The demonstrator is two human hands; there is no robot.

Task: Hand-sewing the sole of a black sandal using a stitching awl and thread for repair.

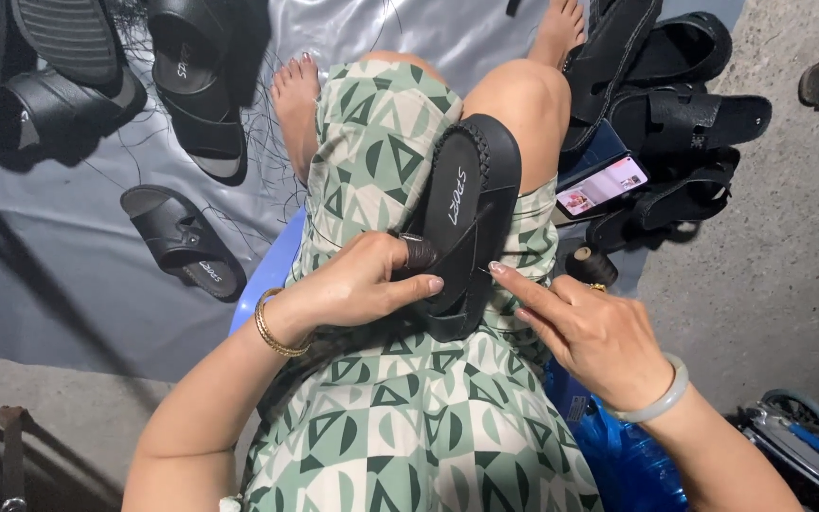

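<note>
Loose black rubber strap sandals [182, 242] spread on grey sheet [68, 284], kept within reach. Left hand [357, 284] pinching strap of black moulded slide sandal [462, 223], steadied across lap. Right hand [590, 332] half-closed, forefinger out at needle [482, 271]. Phone [602, 186] propped alongside.

Head view — steeply down, close

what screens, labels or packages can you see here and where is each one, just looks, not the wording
Phone: by the right knee among black sandals, lit rectangular screen, pink and white.
Sandal on the lap, gripped by the left hand: white lettering on black insole.
Blue plastic bag: below the right hand, crumpled, shiny.
</note>
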